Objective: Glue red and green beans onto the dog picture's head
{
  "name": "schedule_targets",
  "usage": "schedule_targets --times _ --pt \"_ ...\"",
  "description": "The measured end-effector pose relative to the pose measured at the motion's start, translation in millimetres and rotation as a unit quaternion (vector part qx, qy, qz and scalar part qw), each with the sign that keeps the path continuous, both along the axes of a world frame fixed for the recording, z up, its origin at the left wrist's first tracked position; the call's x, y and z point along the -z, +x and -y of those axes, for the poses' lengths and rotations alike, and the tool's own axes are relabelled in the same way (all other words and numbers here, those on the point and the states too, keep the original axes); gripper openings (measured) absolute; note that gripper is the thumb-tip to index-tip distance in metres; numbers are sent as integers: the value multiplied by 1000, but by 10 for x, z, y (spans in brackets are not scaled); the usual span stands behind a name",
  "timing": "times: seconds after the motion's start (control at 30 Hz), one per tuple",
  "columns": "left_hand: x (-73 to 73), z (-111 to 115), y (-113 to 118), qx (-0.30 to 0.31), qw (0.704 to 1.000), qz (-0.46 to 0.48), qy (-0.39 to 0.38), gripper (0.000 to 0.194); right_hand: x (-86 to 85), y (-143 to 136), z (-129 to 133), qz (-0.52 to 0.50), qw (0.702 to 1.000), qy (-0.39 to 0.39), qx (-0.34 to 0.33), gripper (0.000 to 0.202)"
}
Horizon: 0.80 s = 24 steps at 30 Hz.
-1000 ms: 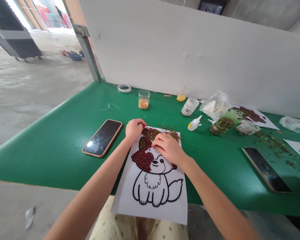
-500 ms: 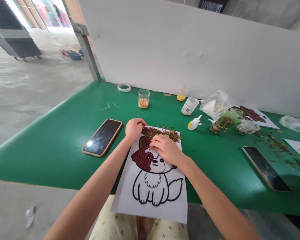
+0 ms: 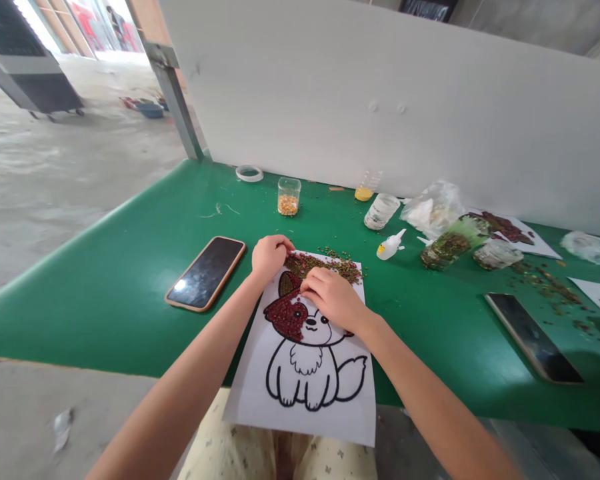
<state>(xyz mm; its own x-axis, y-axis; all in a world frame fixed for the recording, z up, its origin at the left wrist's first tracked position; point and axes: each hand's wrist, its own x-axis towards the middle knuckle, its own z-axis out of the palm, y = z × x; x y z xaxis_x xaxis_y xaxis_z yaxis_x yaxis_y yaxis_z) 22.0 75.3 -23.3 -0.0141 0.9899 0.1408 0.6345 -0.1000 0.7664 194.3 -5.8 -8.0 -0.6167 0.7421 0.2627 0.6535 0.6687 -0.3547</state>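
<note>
A sheet of paper (image 3: 250,400) with a printed outline of a cartoon puppy lies partly over the table's front edge. Dark red beads or seeds (image 3: 284,319) cover part of the puppy's head, and one ear has greenish ones. Loose green and red seeds (image 3: 347,270) are heaped along the sheet's top edge. My left hand (image 3: 271,257) rests at the sheet's upper left corner beside the heap, fingertips drawn together. Over the puppy's forehead is my right hand (image 3: 334,295), its fingers pinched and pointing down at the drawing. Whatever either pinch holds is too small to make out.
On the green table (image 3: 105,293) lie an orange-edged phone (image 3: 206,273) and a dark phone (image 3: 533,337). Behind the sheet stand a cup of yellow grains (image 3: 289,199), a small white glue bottle (image 3: 391,245), a clear jar (image 3: 381,211) and a green seed bag (image 3: 453,243). A white panel (image 3: 330,87) rises behind.
</note>
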Motion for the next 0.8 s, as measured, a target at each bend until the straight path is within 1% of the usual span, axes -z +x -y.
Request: schedule_targets --times 0.1,0.33,0.6,0.8 --pt "-3 0 -1 -1 1000 -4 -2 31 -10 -30 17 3 1000 8 14 6" --pt "-11 1 5 1 1000 -5 -3 32 -7 -84 36 47 999 5 3 7" --pt "-14 0 9 -4 1000 -10 -6 32 50 -94 18 45 999 17 -14 7" --pt "-24 6 12 -1 1000 -8 -6 32 66 -127 18 48 998 41 -26 12"
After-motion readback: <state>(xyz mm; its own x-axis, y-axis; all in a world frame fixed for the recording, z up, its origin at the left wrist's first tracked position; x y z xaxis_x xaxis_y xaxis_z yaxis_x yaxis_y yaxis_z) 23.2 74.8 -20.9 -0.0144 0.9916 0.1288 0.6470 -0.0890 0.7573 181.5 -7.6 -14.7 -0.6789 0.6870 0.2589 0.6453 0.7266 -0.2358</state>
